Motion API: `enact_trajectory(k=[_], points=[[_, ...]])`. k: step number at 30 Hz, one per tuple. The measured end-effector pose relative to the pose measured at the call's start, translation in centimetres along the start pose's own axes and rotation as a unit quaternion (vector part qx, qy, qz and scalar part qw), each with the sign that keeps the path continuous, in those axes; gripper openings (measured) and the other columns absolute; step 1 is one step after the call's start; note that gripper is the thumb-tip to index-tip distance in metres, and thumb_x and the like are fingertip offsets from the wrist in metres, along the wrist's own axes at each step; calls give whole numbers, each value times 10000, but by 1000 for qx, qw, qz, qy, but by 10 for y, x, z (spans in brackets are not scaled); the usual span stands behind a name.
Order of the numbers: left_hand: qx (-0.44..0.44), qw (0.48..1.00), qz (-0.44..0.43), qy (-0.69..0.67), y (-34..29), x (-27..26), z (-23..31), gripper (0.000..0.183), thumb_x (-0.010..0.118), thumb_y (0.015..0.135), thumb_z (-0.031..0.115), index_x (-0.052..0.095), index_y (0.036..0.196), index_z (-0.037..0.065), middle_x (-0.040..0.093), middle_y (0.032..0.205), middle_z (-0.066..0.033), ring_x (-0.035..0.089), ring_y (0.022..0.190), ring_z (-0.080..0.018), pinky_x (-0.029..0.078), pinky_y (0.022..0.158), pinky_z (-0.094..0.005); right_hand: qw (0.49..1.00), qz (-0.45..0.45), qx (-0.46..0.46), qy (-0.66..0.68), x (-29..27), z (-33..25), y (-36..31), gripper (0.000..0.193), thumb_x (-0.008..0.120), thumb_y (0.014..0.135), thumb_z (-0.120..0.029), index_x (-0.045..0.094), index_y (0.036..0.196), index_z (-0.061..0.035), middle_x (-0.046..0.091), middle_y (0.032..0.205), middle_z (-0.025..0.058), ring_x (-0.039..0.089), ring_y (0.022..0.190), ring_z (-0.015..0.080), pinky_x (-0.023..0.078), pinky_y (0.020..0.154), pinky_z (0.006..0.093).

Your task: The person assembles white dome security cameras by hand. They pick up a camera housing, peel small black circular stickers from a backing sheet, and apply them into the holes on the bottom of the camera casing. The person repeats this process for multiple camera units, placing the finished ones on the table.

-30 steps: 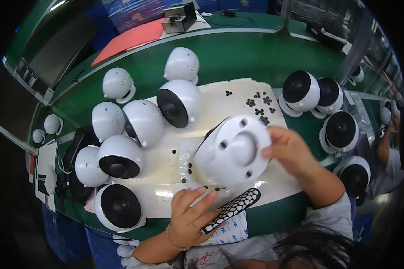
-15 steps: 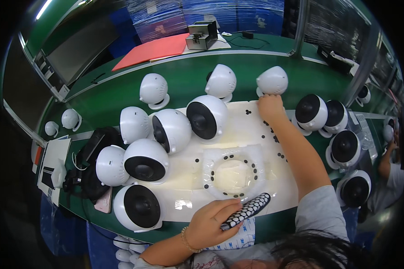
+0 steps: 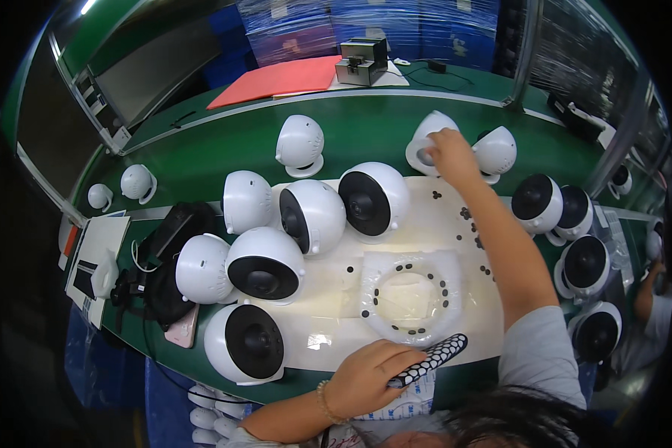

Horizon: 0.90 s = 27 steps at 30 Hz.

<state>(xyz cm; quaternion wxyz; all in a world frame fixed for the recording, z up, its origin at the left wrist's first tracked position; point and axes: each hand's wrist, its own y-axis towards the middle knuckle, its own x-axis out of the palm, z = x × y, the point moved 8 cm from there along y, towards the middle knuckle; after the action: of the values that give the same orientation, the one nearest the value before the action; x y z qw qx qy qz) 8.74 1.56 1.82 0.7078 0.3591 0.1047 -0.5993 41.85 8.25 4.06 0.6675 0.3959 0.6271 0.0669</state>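
Observation:
My right hand (image 3: 452, 155) reaches to the far edge of the pale mat, its fingers closed on a white round camera (image 3: 434, 124). That camera is tilted, and its ring-shaped foot (image 3: 420, 157) faces me. Just to its right stands another white camera (image 3: 498, 149), dark-faced on its left side. My left hand (image 3: 373, 377) rests near the front edge, closed around a slim black-and-white honeycomb-patterned handled thing (image 3: 434, 357); its lower end is hidden in the hand. Beyond it lies a clear square pad with a ring (image 3: 373, 280) dotted with small black discs.
Several white cameras with black faces (image 3: 368, 203) stand left of the mat (image 3: 328, 291), others (image 3: 586, 265) to the right. Another camera (image 3: 301, 142) stands on the green surface behind. A black bag (image 3: 168, 299), a pink phone (image 3: 181, 328) and a metal box (image 3: 362, 63) are around.
The view has shifted, so things appear farther right. My right hand has moved from a camera's low front to holding a tilted camera higher up. My left hand keeps its hold.

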Motion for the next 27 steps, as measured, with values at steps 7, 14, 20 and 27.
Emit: enact_trajectory(k=[7,14,20,27], points=[[-32,999,35,-5,-10,-12,0,332,686,615,10,619,939,44,612,842,-112,590,740,-263,478,656,-328,772,-62,253,580,-113,-36,-91,244,560,827,-193,516,962,5,578,712,54,523,511,67,387,404,190],[-146,977,133,-78,-8,-26,-9,187,695,680,40,632,851,-1,618,744,-123,601,635,-204,467,577,-264,639,-269,247,677,-77,-105,-163,330,570,849,-253,475,1031,6,585,710,49,566,567,114,454,492,222],[-186,958,187,-110,-17,-29,-19,180,714,675,19,606,802,-48,615,713,-132,587,593,-159,452,542,-241,883,-76,6,464,-152,-96,-170,485,699,738,-216,467,1125,-38,541,983,102,533,859,190,414,730,313],[-103,967,200,-118,-16,-28,-13,200,687,626,-37,617,813,-38,625,746,-150,614,657,-203,476,599,-259,881,-115,-105,447,-161,-125,-183,481,709,681,-99,505,1114,-54,602,841,74,556,758,251,439,681,328]])
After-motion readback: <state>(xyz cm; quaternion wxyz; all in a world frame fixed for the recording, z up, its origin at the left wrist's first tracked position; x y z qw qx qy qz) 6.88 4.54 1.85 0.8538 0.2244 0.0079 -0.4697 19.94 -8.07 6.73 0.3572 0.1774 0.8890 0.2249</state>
